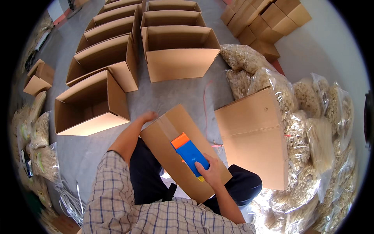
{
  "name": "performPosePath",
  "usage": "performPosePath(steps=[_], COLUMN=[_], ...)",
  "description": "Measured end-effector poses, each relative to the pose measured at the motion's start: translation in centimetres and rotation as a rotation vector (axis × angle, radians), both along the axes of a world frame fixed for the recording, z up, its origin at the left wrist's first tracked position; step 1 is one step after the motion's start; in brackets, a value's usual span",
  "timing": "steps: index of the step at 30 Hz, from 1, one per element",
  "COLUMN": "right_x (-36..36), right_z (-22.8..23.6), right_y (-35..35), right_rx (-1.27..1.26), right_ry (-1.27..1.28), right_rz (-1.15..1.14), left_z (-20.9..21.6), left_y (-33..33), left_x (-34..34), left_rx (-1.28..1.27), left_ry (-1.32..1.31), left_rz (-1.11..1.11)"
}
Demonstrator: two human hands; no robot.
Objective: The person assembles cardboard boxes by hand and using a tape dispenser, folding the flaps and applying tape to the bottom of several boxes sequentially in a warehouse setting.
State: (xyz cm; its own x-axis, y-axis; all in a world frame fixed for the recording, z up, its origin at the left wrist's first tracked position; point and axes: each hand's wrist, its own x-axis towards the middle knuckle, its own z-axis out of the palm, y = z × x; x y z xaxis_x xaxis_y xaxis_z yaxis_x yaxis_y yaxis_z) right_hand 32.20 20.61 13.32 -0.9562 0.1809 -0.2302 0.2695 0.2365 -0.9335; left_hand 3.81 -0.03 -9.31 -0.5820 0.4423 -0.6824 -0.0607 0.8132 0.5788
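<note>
A closed cardboard box (pixel 210 156) lies tilted across my legs, with a strip of clear tape (pixel 166 124) running along its top toward the far end. My right hand (pixel 210 170) is wrapped round a blue tape dispenser (pixel 191 155) with an orange front, which rests over the middle of the box. At the far left corner, my left hand (pixel 147 117) grips the box's end; its fingertips are partly hidden.
Rows of open cardboard boxes (pixel 177 64) stand ahead on the grey floor. On my right, an upright carton (pixel 253 144) leans before clear bags of small pale pieces (pixel 298 148). More bags (pixel 46 160) and coiled cable (pixel 70 202) lie left. Stacked boxes (pixel 269 23) fill the far right.
</note>
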Motion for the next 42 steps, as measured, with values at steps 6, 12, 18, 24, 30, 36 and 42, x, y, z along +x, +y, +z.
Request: performPosePath(steps=[6,12,18,24,30,36,42], right_x=[-0.5,4.1,17.8,16.0,7.2,8.5,14.9], right_z=[-1.0,2.7,1.1,-0.8,-3.5,-2.8,6.1], right_y=[0.2,2.1,7.5,5.8,4.6,6.6,10.0], right_rx=[-0.009,0.02,0.194,0.302,0.308,-0.12,0.114], right_ry=[0.025,-0.05,-0.35,-0.132,0.008,-0.103,-0.524], right_rz=[-0.002,0.043,-0.037,-0.083,-0.108,0.083,0.02], left_z=[11.7,10.5,11.3,12.4,12.8,12.9,13.5], left_y=[2.7,3.5,3.8,3.7,7.4,7.6,6.9], left_x=[4.8,6.1,5.8,5.7,10.9,10.0,9.7], left_rx=[0.347,0.191,0.128,-0.147,-0.214,-0.15,-0.218], left_ry=[0.053,0.606,0.574,1.089,0.867,0.746,0.675], left_rz=[0.236,0.191,0.124,-0.044,-0.341,-0.31,-0.32])
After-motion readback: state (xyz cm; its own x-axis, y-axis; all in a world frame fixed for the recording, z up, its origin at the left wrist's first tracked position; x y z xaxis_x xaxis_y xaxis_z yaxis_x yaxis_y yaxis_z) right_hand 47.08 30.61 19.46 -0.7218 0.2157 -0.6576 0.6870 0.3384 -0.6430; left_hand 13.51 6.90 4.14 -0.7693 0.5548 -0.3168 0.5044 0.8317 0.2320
